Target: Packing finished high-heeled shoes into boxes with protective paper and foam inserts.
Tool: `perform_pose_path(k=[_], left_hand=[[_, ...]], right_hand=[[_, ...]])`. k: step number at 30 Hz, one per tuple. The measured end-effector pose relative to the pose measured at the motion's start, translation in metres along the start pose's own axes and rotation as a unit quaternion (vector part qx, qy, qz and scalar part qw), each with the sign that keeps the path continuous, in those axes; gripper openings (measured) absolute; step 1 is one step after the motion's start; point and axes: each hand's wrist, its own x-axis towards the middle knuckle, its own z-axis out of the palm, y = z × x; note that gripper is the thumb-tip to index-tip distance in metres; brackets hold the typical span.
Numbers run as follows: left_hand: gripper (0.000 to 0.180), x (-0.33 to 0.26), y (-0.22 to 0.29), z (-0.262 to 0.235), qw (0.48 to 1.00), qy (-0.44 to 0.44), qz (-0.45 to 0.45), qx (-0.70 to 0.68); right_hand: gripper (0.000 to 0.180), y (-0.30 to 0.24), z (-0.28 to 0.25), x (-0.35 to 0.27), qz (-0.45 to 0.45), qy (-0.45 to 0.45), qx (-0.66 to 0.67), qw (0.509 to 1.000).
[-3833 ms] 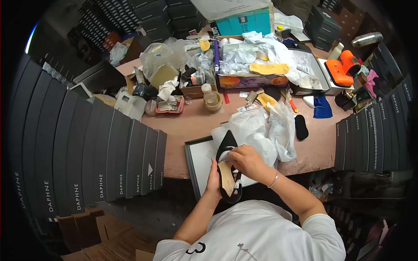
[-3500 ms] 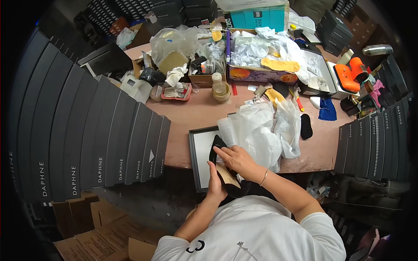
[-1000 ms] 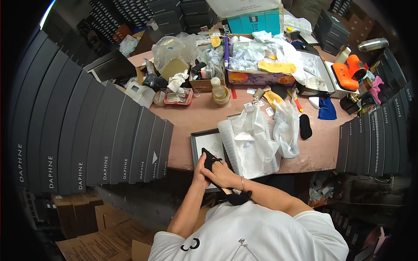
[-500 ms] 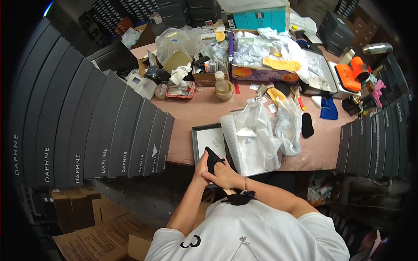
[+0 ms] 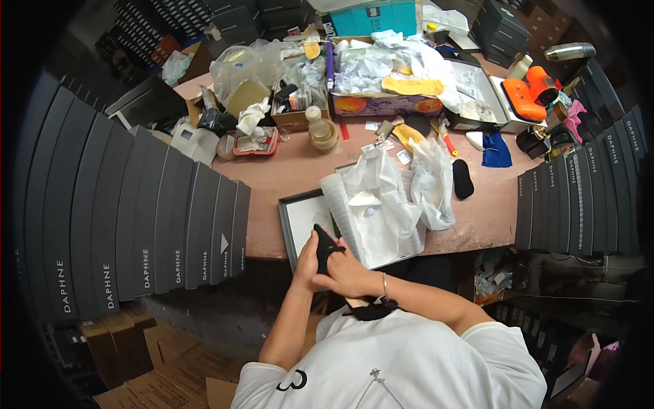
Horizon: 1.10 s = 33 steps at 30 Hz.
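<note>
A black pointed-toe shoe [image 5: 324, 240] is held between both of my hands, its toe aimed away from me over the near edge of an open box. My left hand [image 5: 306, 264] is wrapped along the shoe's left side. Across its top and right side lies my right hand [image 5: 349, 274], fingers partly hidden by the shoe. The shoe's black heel end and tan insole [image 5: 361, 307] show below my right wrist, near my chest. Beneath and beyond sits the open dark grey shoe box [image 5: 286, 221], holding a white ribbed wrap [image 5: 347, 218] and crumpled white tissue paper [image 5: 381, 198].
Stacked dark shoe boxes flank me at left [image 5: 160, 218] and right [image 5: 579, 198]. On the pink table [image 5: 272, 180] are a clear plastic bag [image 5: 434, 184], a black oval pad [image 5: 462, 179], a bottle [image 5: 319, 129], a blue cloth [image 5: 496, 150] and a tissue-filled carton [image 5: 381, 105].
The whole view has shifted, so the table and boxes sit further left and higher. Both hands keep hold of the shoe, with little visible change in grip.
</note>
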Motion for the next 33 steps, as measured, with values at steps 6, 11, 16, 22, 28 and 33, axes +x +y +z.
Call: perform_pose_path(k=[6, 11, 16, 22, 28, 33], left_hand=[[0.053, -0.003, -0.004, -0.009, 0.998, -0.052, 0.026, 0.006], [0.051, -0.046, -0.052, 0.019, 0.991, -0.034, -0.028, -0.125], [0.043, -0.032, -0.054, 0.023, 0.991, 0.034, -0.063, -0.117], [0.074, -0.014, -0.026, 0.018, 0.985, 0.012, -0.041, -0.165], [0.055, -0.022, -0.060, 0.025, 0.995, 0.038, -0.052, -0.070], [0.041, -0.027, -0.053, 0.019, 0.990, 0.029, -0.063, -0.120]], right_hand=[[0.056, 0.014, -0.041, -0.055, -0.025, -0.140, 0.405, 0.903], [0.035, 0.092, -0.076, -0.019, 0.060, 0.151, 0.008, 0.987], [0.017, 0.166, -0.050, 0.036, 0.070, 0.148, -0.199, 0.966], [0.018, 0.067, -0.093, -0.023, -0.087, 0.236, 0.018, 0.968], [0.021, 0.077, -0.037, 0.001, -0.076, 0.121, -0.164, 0.976], [0.014, 0.073, -0.034, 0.000, -0.127, 0.129, -0.175, 0.968]])
